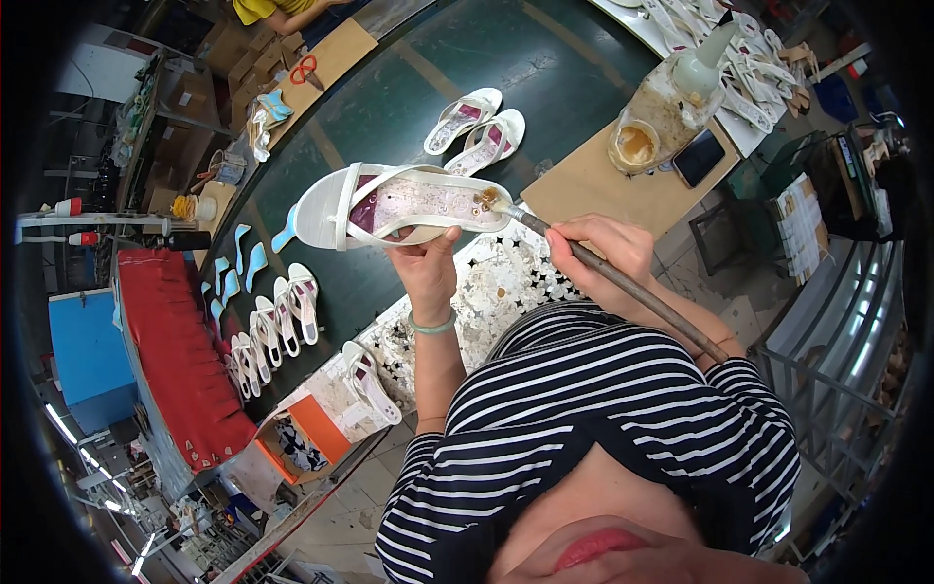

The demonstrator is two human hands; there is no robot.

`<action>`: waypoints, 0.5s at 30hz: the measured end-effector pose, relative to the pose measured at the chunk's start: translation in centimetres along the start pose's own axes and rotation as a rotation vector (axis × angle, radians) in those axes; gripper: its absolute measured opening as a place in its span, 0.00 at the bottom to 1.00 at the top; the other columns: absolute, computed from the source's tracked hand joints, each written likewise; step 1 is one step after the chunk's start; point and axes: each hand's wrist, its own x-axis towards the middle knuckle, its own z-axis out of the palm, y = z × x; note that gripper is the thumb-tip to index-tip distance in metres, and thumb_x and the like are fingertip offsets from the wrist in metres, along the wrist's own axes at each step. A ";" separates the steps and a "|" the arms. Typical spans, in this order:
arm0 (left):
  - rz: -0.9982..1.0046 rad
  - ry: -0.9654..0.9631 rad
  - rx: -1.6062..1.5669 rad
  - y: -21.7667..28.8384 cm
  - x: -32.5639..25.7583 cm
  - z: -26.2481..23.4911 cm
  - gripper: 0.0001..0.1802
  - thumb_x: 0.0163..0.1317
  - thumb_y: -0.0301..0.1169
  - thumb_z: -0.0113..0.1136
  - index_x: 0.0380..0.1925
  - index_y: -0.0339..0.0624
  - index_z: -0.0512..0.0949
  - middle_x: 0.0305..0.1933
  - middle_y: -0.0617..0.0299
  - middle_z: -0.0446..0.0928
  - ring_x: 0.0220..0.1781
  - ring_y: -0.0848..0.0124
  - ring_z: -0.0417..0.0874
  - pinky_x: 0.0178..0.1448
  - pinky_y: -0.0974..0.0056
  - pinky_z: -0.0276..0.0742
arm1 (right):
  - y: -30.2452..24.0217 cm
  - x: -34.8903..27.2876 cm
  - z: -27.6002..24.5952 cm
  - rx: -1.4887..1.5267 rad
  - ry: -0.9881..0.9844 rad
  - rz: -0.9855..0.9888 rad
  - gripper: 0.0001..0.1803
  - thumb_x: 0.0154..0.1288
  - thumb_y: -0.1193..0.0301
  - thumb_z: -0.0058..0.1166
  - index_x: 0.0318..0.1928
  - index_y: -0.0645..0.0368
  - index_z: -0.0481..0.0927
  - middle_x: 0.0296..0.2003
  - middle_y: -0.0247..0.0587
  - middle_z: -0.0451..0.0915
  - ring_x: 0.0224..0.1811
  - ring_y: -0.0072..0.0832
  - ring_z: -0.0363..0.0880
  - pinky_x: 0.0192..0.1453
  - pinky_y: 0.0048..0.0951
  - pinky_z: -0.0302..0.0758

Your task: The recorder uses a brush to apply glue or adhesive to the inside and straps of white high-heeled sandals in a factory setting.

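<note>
My left hand is closed on a white sandal, gripping its side from below. The sandal has crossing straps and a pinkish, purple-marked footbed, with its toe toward the left. Between the fingers of my right hand is a long-handled brush, slanting up from the lower right. The brush's bristles touch the heel end of the footbed, where a brownish wet-looking patch shows. A pair of similar white sandals lies on the green table just beyond. Nearest me, another white sandal rests on the spotted white surface.
A brown-stained cup, a bottle and a phone are on cardboard at the right. White sandals line the left of the green table, near blue-and-white pieces. An orange box stands lower left; another person is at the far side.
</note>
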 end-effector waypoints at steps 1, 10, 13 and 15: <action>0.001 -0.010 0.005 0.0 0.0 -0.2 0.41 0.50 0.07 0.63 0.63 0.43 0.61 0.61 0.58 0.70 0.60 0.65 0.75 0.63 0.59 0.77 | -0.1 0.0 0.0 -0.002 0.002 -0.001 0.05 0.52 0.82 0.65 0.30 0.66 0.80 0.24 0.45 0.83 0.22 0.31 0.83 0.25 0.24 0.76; 0.041 0.029 0.014 0.6 -0.2 0.1 0.42 0.49 0.06 0.63 0.64 0.44 0.61 0.61 0.57 0.70 0.60 0.65 0.75 0.64 0.58 0.77 | -0.6 0.2 -0.1 -0.002 0.002 0.033 0.05 0.54 0.82 0.65 0.28 0.66 0.81 0.21 0.43 0.81 0.19 0.29 0.80 0.23 0.23 0.73; 0.053 0.034 0.018 0.6 -0.2 0.1 0.42 0.49 0.06 0.63 0.64 0.44 0.61 0.61 0.58 0.70 0.60 0.65 0.75 0.64 0.57 0.76 | -0.7 0.5 0.0 -0.003 0.012 0.031 0.05 0.54 0.81 0.66 0.27 0.66 0.81 0.20 0.43 0.81 0.18 0.28 0.79 0.23 0.23 0.72; 0.066 0.040 0.022 0.5 -0.2 -0.3 0.42 0.49 0.06 0.62 0.64 0.45 0.61 0.60 0.58 0.70 0.60 0.65 0.75 0.64 0.57 0.76 | -0.8 0.7 0.0 -0.009 -0.004 0.050 0.05 0.54 0.81 0.66 0.26 0.66 0.81 0.19 0.42 0.80 0.18 0.28 0.78 0.22 0.23 0.71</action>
